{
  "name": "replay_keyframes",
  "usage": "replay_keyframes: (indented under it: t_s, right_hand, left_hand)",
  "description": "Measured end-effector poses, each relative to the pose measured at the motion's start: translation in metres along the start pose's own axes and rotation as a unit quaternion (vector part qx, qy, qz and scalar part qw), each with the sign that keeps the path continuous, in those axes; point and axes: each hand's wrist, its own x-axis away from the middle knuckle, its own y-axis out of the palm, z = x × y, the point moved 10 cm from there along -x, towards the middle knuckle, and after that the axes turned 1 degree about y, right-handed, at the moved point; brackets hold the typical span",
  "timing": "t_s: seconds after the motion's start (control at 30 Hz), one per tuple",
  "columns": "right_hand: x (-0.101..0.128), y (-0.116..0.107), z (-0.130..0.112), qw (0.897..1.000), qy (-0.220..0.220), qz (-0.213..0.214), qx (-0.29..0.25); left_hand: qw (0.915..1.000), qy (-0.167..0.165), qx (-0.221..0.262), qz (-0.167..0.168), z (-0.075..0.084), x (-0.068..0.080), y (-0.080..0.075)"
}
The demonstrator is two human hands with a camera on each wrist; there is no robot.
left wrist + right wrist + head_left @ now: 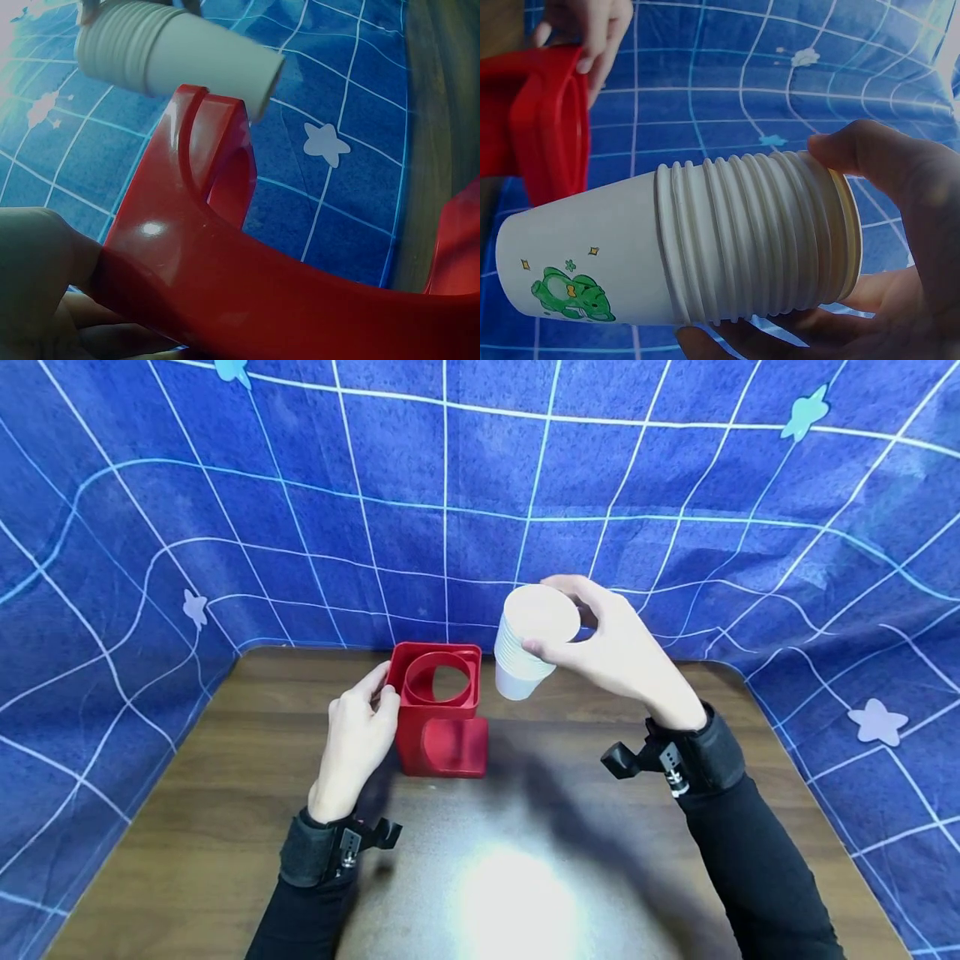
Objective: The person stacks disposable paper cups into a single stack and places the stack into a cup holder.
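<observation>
A red plastic cup holder [442,747] stands on the wooden table, with a round opening in its top and a cut-out front. My left hand [358,727] grips its left upper side, thumb and fingers on the wall. To the right of the holder, my right hand [600,631] holds a stack of white paper cups [525,652] in the air, mouths up and slightly tilted. In the right wrist view the nested paper cups [742,240] show several rims near the thumb and a green bear print on the outermost cup. The two things are apart.
The wooden table [247,827] has a bright glare spot [517,902] near its front. Behind and on both sides hangs a blue cloth [480,468] with white grid lines and star shapes, meeting the table's back edge close behind the holder.
</observation>
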Motion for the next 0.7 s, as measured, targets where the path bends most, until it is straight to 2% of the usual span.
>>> replay_keyframes:
  t_s: [0.4,0.7]
  right_hand:
    - [-0.022,0.001,-0.036,0.998,-0.039,-0.013,-0.045]
    - [-0.034,0.026,-0.049,0.995,-0.047,-0.035,-0.084]
  left_hand:
    - [0.9999,0.010,0.003,0.002,0.002,0.000,-0.001]
    - [0.9999,0.012,-0.002,0.006,0.002,-0.001,-0.001]
